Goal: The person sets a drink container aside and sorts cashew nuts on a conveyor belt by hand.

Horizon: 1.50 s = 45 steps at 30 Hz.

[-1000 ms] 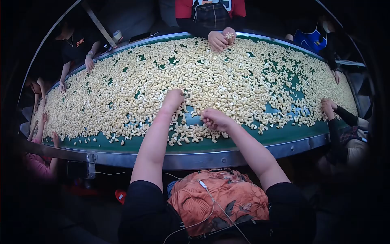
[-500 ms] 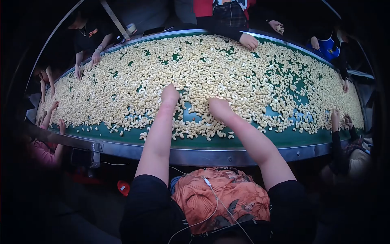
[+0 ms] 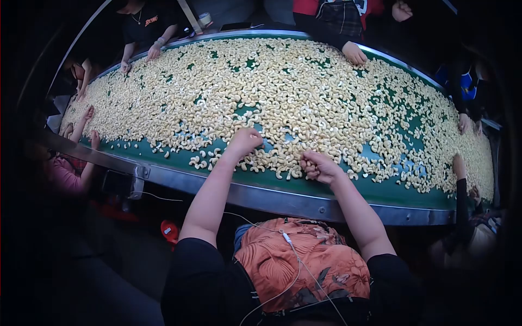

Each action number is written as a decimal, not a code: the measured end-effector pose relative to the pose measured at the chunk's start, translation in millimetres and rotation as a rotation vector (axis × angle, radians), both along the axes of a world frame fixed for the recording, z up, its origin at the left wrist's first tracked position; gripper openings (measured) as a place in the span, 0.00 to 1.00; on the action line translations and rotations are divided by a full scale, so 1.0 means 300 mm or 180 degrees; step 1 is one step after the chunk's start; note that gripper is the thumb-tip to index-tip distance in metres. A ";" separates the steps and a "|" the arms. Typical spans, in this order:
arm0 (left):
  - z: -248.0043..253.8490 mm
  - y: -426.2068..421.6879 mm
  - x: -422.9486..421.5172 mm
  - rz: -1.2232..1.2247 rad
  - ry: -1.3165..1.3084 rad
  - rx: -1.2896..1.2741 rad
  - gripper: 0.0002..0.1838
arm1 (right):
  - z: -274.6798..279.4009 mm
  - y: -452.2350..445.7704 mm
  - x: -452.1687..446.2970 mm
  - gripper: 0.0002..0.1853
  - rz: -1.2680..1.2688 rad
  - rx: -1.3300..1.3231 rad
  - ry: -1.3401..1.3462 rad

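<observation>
A thick spread of pale cashew nuts (image 3: 283, 89) covers the green belt (image 3: 179, 162) in front of me. My left hand (image 3: 246, 142) is closed, its fingertips pinched low over the nuts beside a thin patch of belt. Close to the near edge of the spread, my right hand (image 3: 322, 167) is turned partly palm inward with its fingers curled in. Whatever either hand may hold is hidden or too small to make out.
A metal rail (image 3: 272, 198) runs along the belt's near side. Across from me a co-worker's hand (image 3: 354, 53) rests on the nuts. Other people's hands work at the left and right ends. A white cable (image 3: 296, 255) hangs over my patterned apron (image 3: 321, 244).
My right hand has drawn back towards me and turned, showing its curled fingers. My left hand is also nearer the near edge. The view has shifted; the opposite co-worker's other hand has risen.
</observation>
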<state>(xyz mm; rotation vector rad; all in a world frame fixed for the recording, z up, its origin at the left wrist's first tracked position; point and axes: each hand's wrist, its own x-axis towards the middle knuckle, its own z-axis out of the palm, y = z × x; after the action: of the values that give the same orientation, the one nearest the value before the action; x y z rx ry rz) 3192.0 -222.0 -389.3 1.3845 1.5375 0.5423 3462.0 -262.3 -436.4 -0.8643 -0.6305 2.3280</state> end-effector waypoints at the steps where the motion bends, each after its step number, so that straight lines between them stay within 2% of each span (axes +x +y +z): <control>1: 0.013 -0.021 0.035 -0.0189 0.0821 0.0165 0.06 | 0.002 -0.010 0.006 0.10 -0.0094 -0.0182 0.0149; 2: -0.058 -0.009 0.035 -0.0685 0.1957 0.1261 0.07 | 0.008 -0.019 0.016 0.10 -0.0194 -0.0364 0.0295; 5: -0.040 -0.018 0.087 -0.0649 0.2315 0.1324 0.08 | -0.010 -0.053 0.059 0.10 -0.0502 -0.0749 0.0701; 7: 0.042 -0.035 0.109 -0.0323 0.0424 -0.0200 0.06 | 0.033 -0.084 0.065 0.10 -0.0790 -0.1014 0.0704; 9: 0.077 -0.077 0.152 -0.0064 -0.1900 -0.0823 0.06 | 0.026 -0.109 0.079 0.15 -0.0695 -0.0752 0.0545; 11: 0.059 -0.117 0.254 -0.0195 -0.2940 -0.0427 0.06 | 0.103 -0.137 0.053 0.20 -0.0729 -0.1085 0.0566; 12: 0.070 -0.151 0.315 -0.0262 -0.2977 -0.0319 0.07 | 0.120 -0.146 0.045 0.21 -0.0745 -0.1071 0.0569; 13: 0.072 -0.182 0.382 -0.0312 -0.2840 -0.0320 0.07 | 0.133 -0.150 0.040 0.21 -0.0756 -0.1051 0.0571; 14: 0.055 -0.193 0.446 -0.0464 -0.2440 0.0149 0.07 | 0.138 -0.152 0.040 0.22 -0.0766 -0.1028 0.0574; 15: 0.061 -0.212 0.491 -0.0515 -0.1531 0.0119 0.09 | 0.123 -0.150 0.049 0.21 -0.0904 -0.0987 0.0652; 16: 0.054 -0.229 0.541 -0.0772 -0.1224 0.0479 0.10 | 0.086 -0.143 0.064 0.20 -0.1042 -0.0943 0.0729; 17: 0.053 -0.231 0.574 -0.1206 -0.0804 0.1789 0.09 | 0.038 -0.133 0.080 0.20 -0.1184 -0.0896 0.0807; 18: 0.051 -0.230 0.590 -0.1205 -0.0711 0.2308 0.09 | -0.044 -0.112 0.097 0.16 -0.1403 -0.1122 0.0892; 19: 0.049 -0.228 0.602 -0.1204 -0.0611 0.2824 0.09 | -0.037 -0.109 0.127 0.16 -0.1278 -0.1105 0.1016; 21: 0.154 -0.236 0.571 -0.0555 -0.0972 0.1326 0.09 | 0.012 -0.119 0.180 0.14 -0.1045 -0.1094 0.1264; 22: 0.106 -0.178 0.522 -0.0509 -0.0149 0.2281 0.08 | 0.045 -0.135 0.196 0.13 -0.1191 -0.1161 0.1347; 23: 0.099 -0.127 0.455 -0.0463 0.0305 0.2436 0.08 | 0.061 -0.151 0.221 0.13 -0.1189 -0.1227 0.1460; 25: 0.048 -0.043 0.318 -0.0287 0.1257 0.2097 0.07 | 0.082 -0.177 0.291 0.13 -0.1169 -0.1336 0.1693; 26: 0.037 -0.015 0.270 -0.0553 0.1764 0.1941 0.08 | 0.093 -0.193 0.332 0.13 -0.1137 -0.1341 0.1852; 29: -0.022 0.010 0.224 -0.0967 0.2298 0.2013 0.08 | 0.131 -0.258 0.477 0.13 -0.1465 -0.1344 0.1861; 30: -0.036 0.011 0.216 -0.0869 0.2304 0.2400 0.07 | 0.143 -0.286 0.537 0.13 -0.1569 -0.1328 0.1958; 33: 0.018 0.003 0.185 0.0362 0.0545 0.1415 0.07 | 0.175 -0.403 0.768 0.13 -0.1928 -0.1068 0.2212; 34: -0.029 0.036 0.128 0.0789 -0.0325 0.1025 0.08 | 0.187 -0.455 0.853 0.13 -0.2147 -0.0876 0.2118; 35: 0.022 0.004 0.131 0.1039 -0.0421 0.0802 0.09 | 0.199 -0.512 0.938 0.13 -0.2369 -0.0685 0.2013; 37: 0.009 -0.019 0.119 0.0664 0.0268 0.0630 0.09 | 0.186 -0.628 1.100 0.15 -0.2837 -0.0512 0.1807; 40: -0.027 -0.032 0.162 0.0165 0.1524 0.1356 0.08 | 0.121 -0.797 1.292 0.16 -0.3492 -0.0492 0.1426; 41: 0.022 -0.047 0.217 0.0380 0.1299 0.1049 0.07 | 0.086 -0.844 1.336 0.16 -0.3663 -0.0556 0.1292; 45: -0.023 -0.010 0.218 0.0430 0.1484 0.1001 0.07 | -0.068 -0.981 1.446 0.15 -0.4278 -0.0886 0.0643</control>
<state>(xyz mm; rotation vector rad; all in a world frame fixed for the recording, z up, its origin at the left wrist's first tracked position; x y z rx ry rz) 3257.3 -225.0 -396.0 1.7426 1.9932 0.5895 3895.9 -556.6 -456.9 -0.7684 0.3450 1.2132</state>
